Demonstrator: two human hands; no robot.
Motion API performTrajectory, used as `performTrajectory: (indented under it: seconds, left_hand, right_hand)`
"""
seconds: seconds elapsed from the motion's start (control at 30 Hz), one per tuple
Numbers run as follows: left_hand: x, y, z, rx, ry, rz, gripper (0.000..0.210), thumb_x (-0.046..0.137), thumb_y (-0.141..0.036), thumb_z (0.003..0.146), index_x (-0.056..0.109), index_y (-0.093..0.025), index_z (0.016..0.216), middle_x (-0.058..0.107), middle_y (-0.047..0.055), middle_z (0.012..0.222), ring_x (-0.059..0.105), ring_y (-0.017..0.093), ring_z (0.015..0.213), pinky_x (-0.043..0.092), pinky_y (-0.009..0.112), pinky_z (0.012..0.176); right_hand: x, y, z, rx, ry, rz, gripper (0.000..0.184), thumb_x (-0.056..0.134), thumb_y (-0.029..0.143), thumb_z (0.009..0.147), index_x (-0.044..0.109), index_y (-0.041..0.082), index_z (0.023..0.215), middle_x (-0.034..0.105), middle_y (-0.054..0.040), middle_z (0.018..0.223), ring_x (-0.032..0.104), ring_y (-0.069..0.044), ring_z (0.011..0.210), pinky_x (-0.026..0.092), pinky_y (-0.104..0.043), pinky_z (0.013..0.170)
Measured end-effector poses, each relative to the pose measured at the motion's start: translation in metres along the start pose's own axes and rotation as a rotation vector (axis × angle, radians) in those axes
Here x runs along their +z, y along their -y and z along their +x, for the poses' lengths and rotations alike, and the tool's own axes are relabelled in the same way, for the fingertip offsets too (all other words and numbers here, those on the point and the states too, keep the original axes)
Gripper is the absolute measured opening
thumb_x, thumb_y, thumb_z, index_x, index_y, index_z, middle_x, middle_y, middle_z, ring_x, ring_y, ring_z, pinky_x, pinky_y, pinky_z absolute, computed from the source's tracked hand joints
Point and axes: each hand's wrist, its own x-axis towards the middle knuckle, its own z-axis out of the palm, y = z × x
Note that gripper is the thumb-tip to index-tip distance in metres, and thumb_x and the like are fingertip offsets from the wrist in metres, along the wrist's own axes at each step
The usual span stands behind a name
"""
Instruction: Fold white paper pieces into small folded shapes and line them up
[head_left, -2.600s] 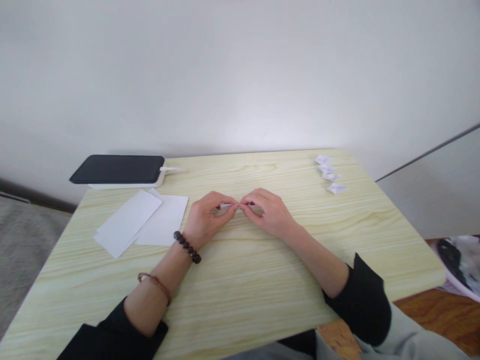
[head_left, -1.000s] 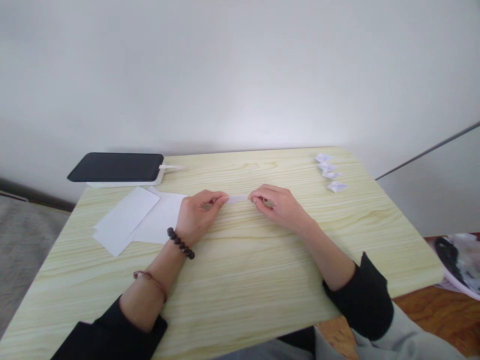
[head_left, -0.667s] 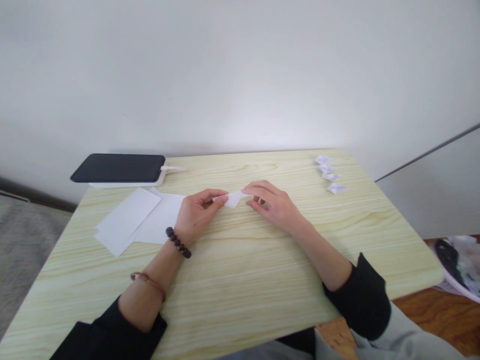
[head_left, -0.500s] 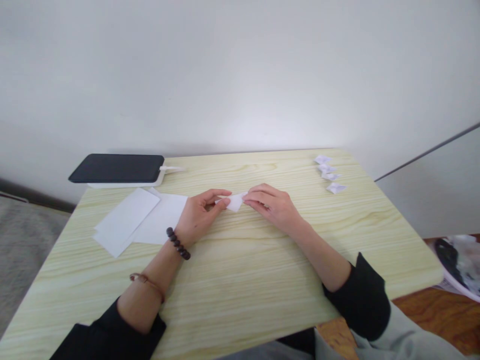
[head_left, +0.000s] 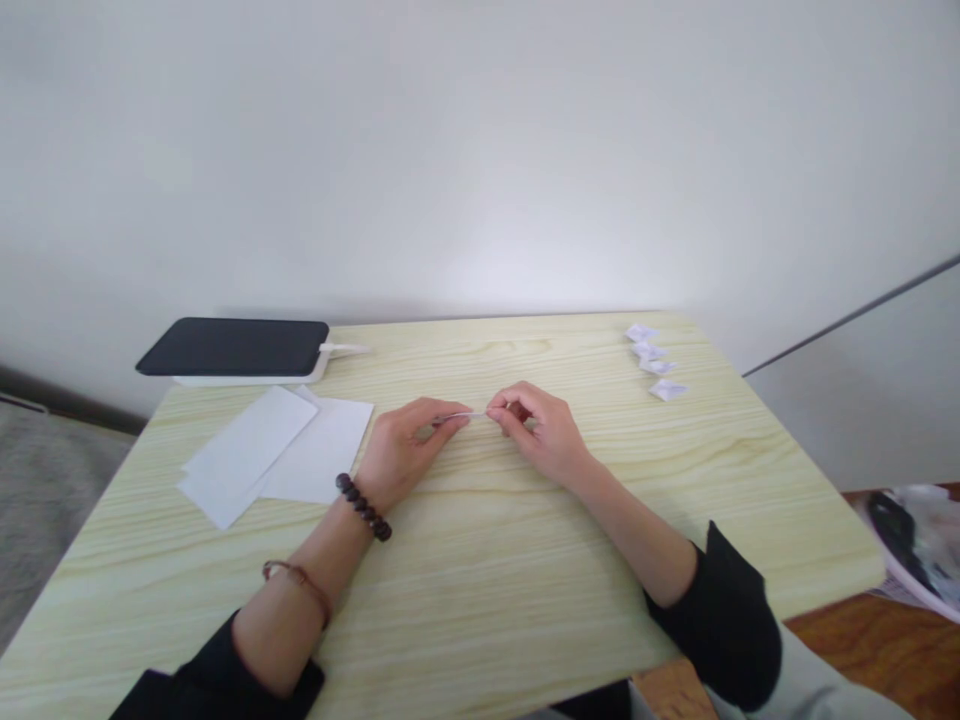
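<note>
A small folded white paper [head_left: 478, 414] shows nearly edge-on between my two hands, just above the table. My left hand [head_left: 405, 447], with a dark beaded bracelet at the wrist, pinches its left end between thumb and fingers. At the other end, the thumb and fingertips of my right hand [head_left: 541, 430] are closed on the paper. Much of it is hidden by my left fingers. Loose white paper sheets [head_left: 251, 455] lie overlapping to the left of my left hand.
Several small folded paper boats [head_left: 667, 389] stand in a row at the table's back right. A black phone [head_left: 236, 347] rests on a white block with a white cable [head_left: 345, 348] at the back left. Behind the wooden table [head_left: 480, 590] rises a white wall.
The folded paper has turned from showing its flat face to nearly edge-on. My hands stay at its two ends, and the view has tilted slightly.
</note>
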Motion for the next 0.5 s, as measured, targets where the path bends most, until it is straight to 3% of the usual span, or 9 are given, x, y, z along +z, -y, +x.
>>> performTrajectory:
  seconds: [0.1,0.27,0.4,0.5]
  left_hand:
    - [-0.0005,0.0,-0.0013,-0.134,-0.048,-0.003,0.024,0.058,-0.042,0.084,0.068,-0.021,0.088,0.074,0.0,0.087,0.068,0.017,0.082,0.051,0.026,0.077]
    - [0.0001,-0.0047,-0.0022,-0.21,0.02,-0.098,0.028,0.054,-0.045,0.086,0.063,-0.02,0.093,0.074,0.0,0.08,0.068,0.017,0.079,0.049,0.024,0.064]
    - [0.0,-0.0061,-0.0002,-0.124,0.021,-0.05,0.025,0.054,-0.042,0.086,0.067,-0.02,0.086,0.072,0.001,0.083,0.065,0.016,0.077,0.049,0.024,0.067]
    - [-0.0003,-0.0023,0.002,0.003,-0.084,0.016,0.02,0.059,-0.037,0.084,0.07,-0.02,0.082,0.066,0.003,0.085,0.061,0.016,0.081,0.048,0.027,0.075]
  right_hand:
    - [0.001,-0.0005,-0.0008,-0.015,-0.041,0.026,0.01,0.056,0.026,0.088,0.058,0.02,0.096,0.062,-0.0006,0.081,0.054,-0.007,0.057,0.047,-0.02,0.053]
    - [0.0003,0.0005,0.0,-0.076,-0.051,0.028,0.009,0.057,0.026,0.087,0.06,0.02,0.094,0.062,-0.0029,0.092,0.058,-0.007,0.062,0.049,-0.018,0.052]
    - [-0.0001,0.0018,-0.0001,-0.064,-0.006,0.033,0.008,0.056,0.026,0.087,0.06,0.02,0.091,0.061,-0.0034,0.093,0.059,-0.007,0.065,0.051,-0.018,0.054]
    - [0.0001,0.0022,-0.0012,-0.065,0.038,0.039,0.007,0.056,0.025,0.087,0.059,0.02,0.089,0.061,-0.0032,0.094,0.06,-0.008,0.067,0.051,-0.018,0.055]
